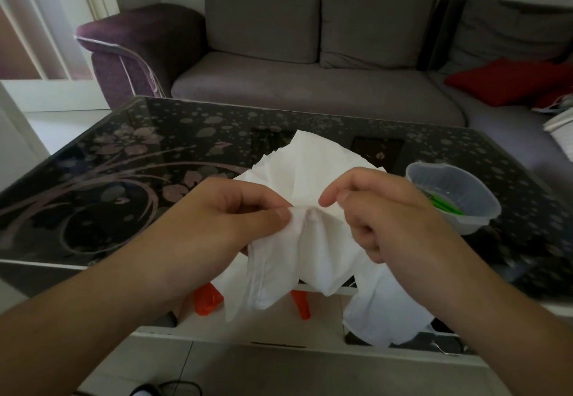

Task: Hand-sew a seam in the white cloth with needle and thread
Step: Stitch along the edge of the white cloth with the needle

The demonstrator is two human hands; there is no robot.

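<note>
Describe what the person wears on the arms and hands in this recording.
Nothing shows: both forearms are bare up to the frame edge, with no sleeves in view. The left hand and right hand have no gloves, rings, watch or bracelet visible. Fingernails look short and unpainted.

glass table (130,160), dark, floral print | clear plastic bowl (454,192) on table, right | grey sofa (310,85) behind table | red cushion (508,81) on sofa, beyond table's right end

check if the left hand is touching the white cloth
Touching. The head view shows the left hand pinching a fold of the white cloth between thumb and fingers.
</note>
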